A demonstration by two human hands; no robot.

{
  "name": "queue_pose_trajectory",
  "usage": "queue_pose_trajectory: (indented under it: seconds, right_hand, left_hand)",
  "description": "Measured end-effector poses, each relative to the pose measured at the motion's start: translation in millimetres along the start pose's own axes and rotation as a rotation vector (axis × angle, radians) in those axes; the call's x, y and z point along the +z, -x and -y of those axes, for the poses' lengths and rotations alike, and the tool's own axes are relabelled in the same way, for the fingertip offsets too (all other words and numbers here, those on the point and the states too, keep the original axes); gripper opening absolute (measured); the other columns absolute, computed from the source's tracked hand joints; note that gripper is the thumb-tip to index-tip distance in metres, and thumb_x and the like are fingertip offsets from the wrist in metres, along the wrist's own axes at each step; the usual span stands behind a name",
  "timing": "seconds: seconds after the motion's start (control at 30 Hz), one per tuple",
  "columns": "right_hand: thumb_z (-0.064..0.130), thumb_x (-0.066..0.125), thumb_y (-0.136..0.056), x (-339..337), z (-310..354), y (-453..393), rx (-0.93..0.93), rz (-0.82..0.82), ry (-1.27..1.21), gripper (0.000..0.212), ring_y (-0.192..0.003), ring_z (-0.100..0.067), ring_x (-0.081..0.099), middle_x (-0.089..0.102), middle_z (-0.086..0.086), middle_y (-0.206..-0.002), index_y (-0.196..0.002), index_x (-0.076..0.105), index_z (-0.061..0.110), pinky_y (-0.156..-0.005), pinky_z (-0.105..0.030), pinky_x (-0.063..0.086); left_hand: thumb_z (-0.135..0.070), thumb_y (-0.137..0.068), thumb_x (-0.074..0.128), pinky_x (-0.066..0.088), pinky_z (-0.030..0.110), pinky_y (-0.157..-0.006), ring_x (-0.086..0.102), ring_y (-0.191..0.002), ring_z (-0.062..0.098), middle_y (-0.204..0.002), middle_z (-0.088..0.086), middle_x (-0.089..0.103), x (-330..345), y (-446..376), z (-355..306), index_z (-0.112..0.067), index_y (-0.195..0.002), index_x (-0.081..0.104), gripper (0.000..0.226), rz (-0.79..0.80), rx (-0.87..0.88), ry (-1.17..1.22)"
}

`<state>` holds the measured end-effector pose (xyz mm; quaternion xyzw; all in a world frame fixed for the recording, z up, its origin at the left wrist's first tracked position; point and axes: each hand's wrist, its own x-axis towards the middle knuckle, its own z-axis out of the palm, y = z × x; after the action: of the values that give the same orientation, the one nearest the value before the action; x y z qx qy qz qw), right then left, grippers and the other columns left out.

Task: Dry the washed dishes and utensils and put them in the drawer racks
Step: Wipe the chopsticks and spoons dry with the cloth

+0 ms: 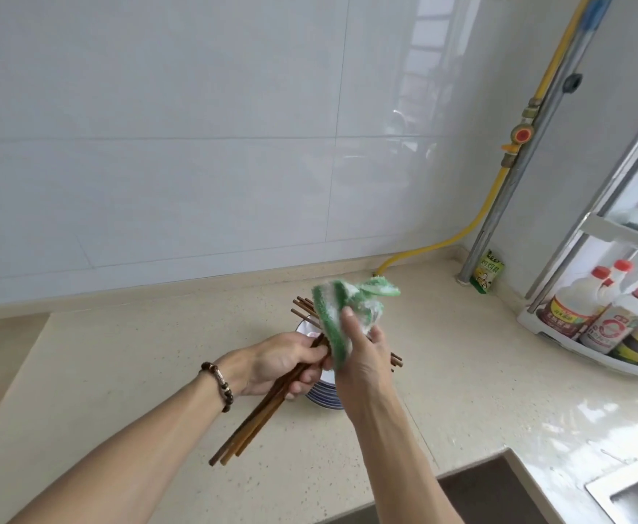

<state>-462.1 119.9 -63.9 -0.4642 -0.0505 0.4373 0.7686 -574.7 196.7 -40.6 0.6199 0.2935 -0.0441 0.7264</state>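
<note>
My left hand (283,363) grips a bundle of brown wooden chopsticks (251,423), their thick ends pointing down to the left. My right hand (363,357) holds a green and white cloth (342,315) wrapped round the upper part of that bundle. Under both hands stands a stack of white plates with blue rims (323,399) on the beige counter (121,372). More chopsticks (304,308) lie across the plates, their ends sticking out at the back left and at the right. No drawer rack is in view.
A white corner shelf (582,349) with sauce bottles (574,308) stands at the right. A yellow gas hose (480,217) and a metal pipe run down the wall corner beside a green packet (487,272). The sink edge (612,493) shows at the lower right, with wet counter around it.
</note>
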Motion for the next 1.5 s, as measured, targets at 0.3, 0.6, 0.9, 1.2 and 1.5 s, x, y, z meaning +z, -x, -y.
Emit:
queue_pose_trajectory:
  seconds: [0.3, 0.6, 0.9, 1.2, 1.5]
  right_hand:
    - [0.014, 0.064, -0.096, 15, 14, -3, 0.003, -0.026, -0.13, 0.021, -0.069, -0.023, 0.07, 0.073, -0.017, -0.09, -0.11, 0.063, 0.0, -0.061, -0.038, 0.056]
    - [0.024, 0.056, -0.102, 36, 5, -1, -0.019, 0.044, -0.197, 0.023, -0.083, -0.021, 0.072, 0.073, -0.013, -0.094, -0.111, 0.063, 0.004, -0.092, -0.048, 0.052]
    - [0.058, 0.05, -0.098, 31, 10, -10, 0.02, 0.066, 0.559, 0.058, -0.09, -0.026, 0.069, 0.074, -0.013, -0.101, -0.113, 0.065, 0.005, -0.071, -0.035, 0.05]
    - [0.019, 0.053, -0.104, 30, 20, 17, -0.35, 0.167, 0.581, 0.016, -0.077, -0.018, 0.07, 0.074, -0.002, -0.086, -0.114, 0.064, 0.012, -0.066, -0.029, 0.059]
    - [0.033, 0.069, -0.091, 66, 15, 26, -0.373, 0.034, 1.039, 0.023, -0.075, -0.017, 0.063, 0.067, -0.008, -0.095, -0.099, 0.055, 0.016, -0.062, -0.03, 0.051]
  left_hand:
    - [-0.032, -0.107, 0.046, 0.051, 0.022, -0.055, 0.063, -0.056, 0.012, -0.071, 0.001, 0.065, -25, 41, 2, -0.007, -0.117, 0.057, 0.03, -0.128, -0.027, -0.313]
    - [-0.044, -0.101, 0.054, 0.03, 0.028, -0.056, 0.036, -0.052, 0.014, -0.062, -0.001, 0.041, -31, 60, 12, -0.018, -0.081, 0.072, 0.037, -0.594, 0.217, -0.533]
    - [-0.038, -0.101, 0.057, 0.028, 0.019, -0.043, 0.034, -0.036, 0.002, -0.044, -0.013, 0.041, -43, 68, 11, -0.014, -0.071, 0.069, 0.04, -0.764, 0.224, -0.535]
    - [-0.039, -0.102, 0.052, 0.032, 0.026, -0.05, 0.048, -0.053, 0.015, -0.057, -0.004, 0.051, -53, 78, 5, -0.014, -0.073, 0.069, 0.042, -0.938, 0.102, -0.409]
    - [-0.038, -0.103, 0.051, 0.029, 0.025, -0.05, 0.037, -0.049, 0.012, -0.055, -0.007, 0.042, -37, 79, 13, -0.013, -0.074, 0.066, 0.041, -0.787, 0.176, -0.347]
